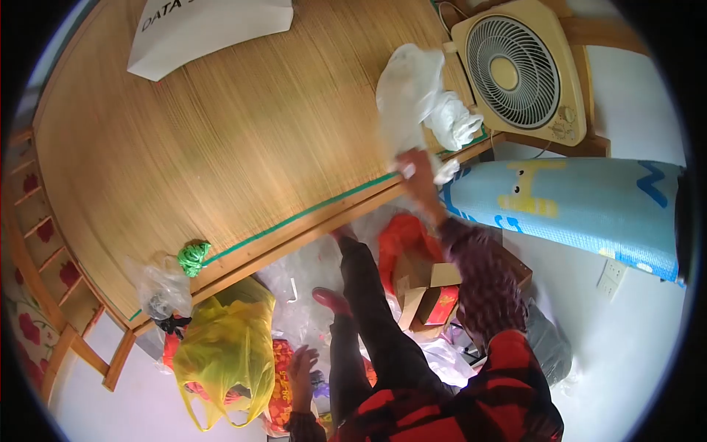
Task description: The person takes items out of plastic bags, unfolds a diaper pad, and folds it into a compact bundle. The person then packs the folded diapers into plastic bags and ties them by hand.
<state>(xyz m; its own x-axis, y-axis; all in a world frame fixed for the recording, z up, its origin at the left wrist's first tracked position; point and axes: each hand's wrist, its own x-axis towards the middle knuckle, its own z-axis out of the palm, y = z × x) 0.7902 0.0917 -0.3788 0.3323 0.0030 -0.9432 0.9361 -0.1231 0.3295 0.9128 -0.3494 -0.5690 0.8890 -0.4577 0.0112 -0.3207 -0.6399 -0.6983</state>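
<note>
Head view: over the bed's (pixel 309 226) green-trimmed front edge, the right hand (pixel 417 177), blurred, is clasping a white plastic bag (pixel 403 81), the mat (pixel 221 147) stretching broadly leftward. The left hand (pixel 300 372) is hanging below, loosely spread. A yellow bag (pixel 221 339) is holding reddish things (pixel 213 392); an open-flapped carton (pixel 414 306) is showing something red (pixel 442 304).

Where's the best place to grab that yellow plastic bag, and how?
The yellow bag is probably best held by its loop handles, gathered together from the near side: they stick out that way, while its thin, bulging body offers little to hook.
</note>
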